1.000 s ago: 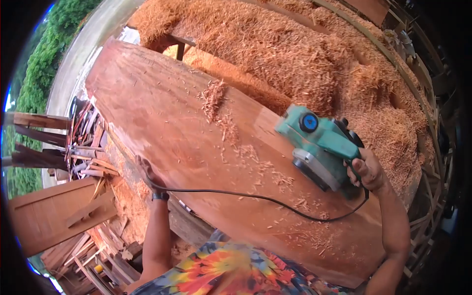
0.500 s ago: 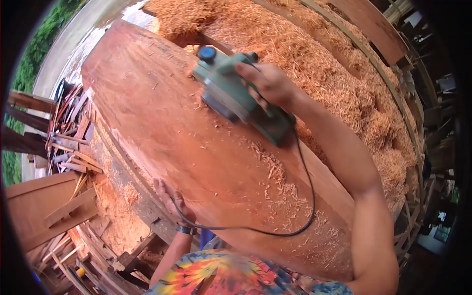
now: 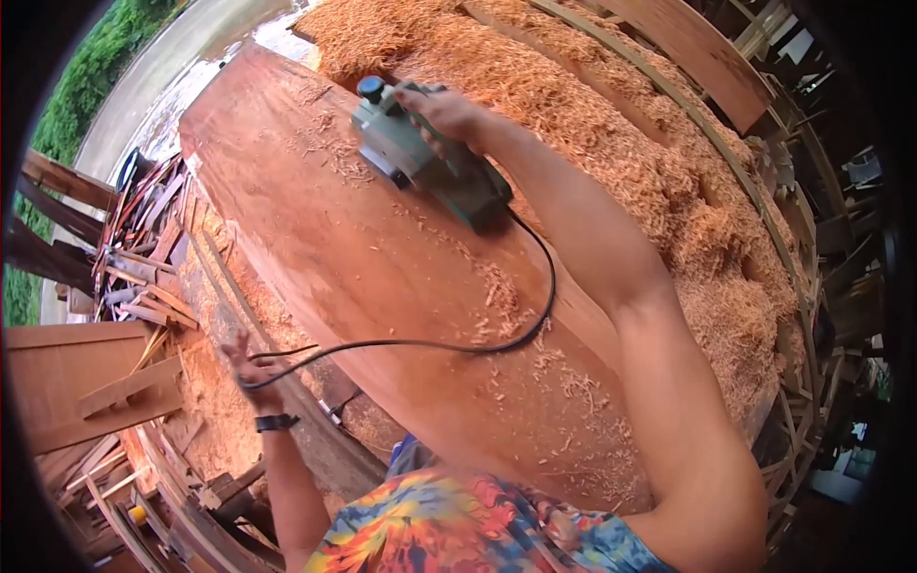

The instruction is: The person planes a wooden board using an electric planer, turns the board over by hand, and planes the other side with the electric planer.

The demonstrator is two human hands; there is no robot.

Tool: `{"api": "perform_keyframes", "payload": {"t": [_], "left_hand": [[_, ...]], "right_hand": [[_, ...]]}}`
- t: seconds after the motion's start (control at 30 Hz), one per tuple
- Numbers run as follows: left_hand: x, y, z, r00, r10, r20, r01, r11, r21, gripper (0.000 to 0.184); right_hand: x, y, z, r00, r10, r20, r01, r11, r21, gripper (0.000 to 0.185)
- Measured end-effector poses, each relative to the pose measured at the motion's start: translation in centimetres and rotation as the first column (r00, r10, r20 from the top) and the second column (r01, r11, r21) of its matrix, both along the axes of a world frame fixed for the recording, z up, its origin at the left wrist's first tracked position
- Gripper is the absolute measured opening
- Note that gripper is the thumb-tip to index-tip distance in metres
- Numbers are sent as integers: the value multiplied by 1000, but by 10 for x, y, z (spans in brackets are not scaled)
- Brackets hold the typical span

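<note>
A wide reddish wooden slab [image 3: 382, 296] runs from upper left to lower right, with curled shavings scattered over it. On its upper right edge rests a green electric planer [image 3: 425, 158] with a blue knob, and my right hand [image 3: 444, 116] is closed round its handle. The black power cord [image 3: 430, 346] loops from the planer's rear across the slab to my left hand [image 3: 253, 374]. That hand is off the slab's left edge, fingers partly spread, with the cord lying across the palm and between thumb and fingers.
Deep wood shavings [image 3: 611, 162] fill the area beyond the slab's right side. Scrap sticks [image 3: 153, 277] and a wooden panel [image 3: 86, 382] lie at left. A long beam [image 3: 315, 420] runs beside the slab's near left edge. Another board [image 3: 697, 57] is at upper right.
The planer has gone from the slab's right part to its upper edge, carried by my right hand. My left hand has come off the slab's edge and moved left, lifting the cord.
</note>
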State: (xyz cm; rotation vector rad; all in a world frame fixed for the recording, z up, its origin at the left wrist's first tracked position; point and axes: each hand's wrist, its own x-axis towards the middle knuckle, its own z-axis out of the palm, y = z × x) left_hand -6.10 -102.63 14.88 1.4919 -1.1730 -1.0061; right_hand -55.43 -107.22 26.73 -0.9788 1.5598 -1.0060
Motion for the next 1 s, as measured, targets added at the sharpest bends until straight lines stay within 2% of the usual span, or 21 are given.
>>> {"api": "perform_keyframes", "payload": {"t": [0.07,0.13,0.2,0.23,0.27,0.33,0.37,0.4,0.43,0.47,0.53,0.57,0.6,0.67,0.77,0.87,0.9,1.0], "left_hand": [[42,-23,1,995,19,94,-9,994,-110,76],[67,-40,30,993,117,-10,-117,990,-82,80],[63,-38,66,918,298,-264,-291,955,67,82],[63,-44,63,878,337,-339,-334,940,69,82],[61,-45,53,889,310,-336,-334,942,-16,75],[55,-41,4,964,124,-235,-166,971,-171,65],[50,-35,-23,986,-17,-164,-16,980,-197,61],[44,-27,-47,983,-157,-92,135,968,-211,58],[28,-20,-64,977,-197,-80,183,970,-158,60],[7,-9,-73,968,-240,-69,232,967,-103,64],[-40,33,-74,959,-265,96,279,940,-196,75],[-63,61,-26,847,-305,435,350,937,-24,90],[-75,68,-28,833,-334,442,411,907,-89,94],[-97,76,-35,782,-215,585,379,909,-174,92],[-112,79,-38,833,-84,547,247,941,-231,88],[-119,86,-21,821,-93,564,236,954,-186,86],[-120,88,-13,834,-138,534,238,964,-121,85],[-116,83,-31,808,-84,583,227,958,-176,85]], "right_hand": [[-7,67,0,1000,-24,-10,24,1000,15,56],[-16,146,1,1000,-8,28,9,1000,-7,47],[-20,235,10,997,-34,64,31,999,44,46],[-20,279,15,997,-24,68,22,999,37,45],[-23,323,16,997,-46,59,40,995,88,44],[-28,412,19,994,-74,84,66,993,94,39],[-28,456,24,989,-123,78,114,988,106,46],[-28,500,23,980,-190,58,181,975,129,52],[-29,541,21,966,-256,37,248,957,152,58],[-36,581,19,969,-243,46,232,957,171,63],[-40,646,22,959,-281,34,268,941,206,71],[-38,670,24,944,-329,13,318,923,218,74],[-37,693,23,934,-357,15,346,913,216,76],[-38,715,20,914,-404,24,390,895,217,79],[-33,705,25,897,-442,-2,428,869,247,82],[-35,677,23,896,-443,26,421,868,264,81],[-35,661,23,904,-427,32,405,877,259,79],[-35,586,27,924,-379,45,358,903,238,76]]}}
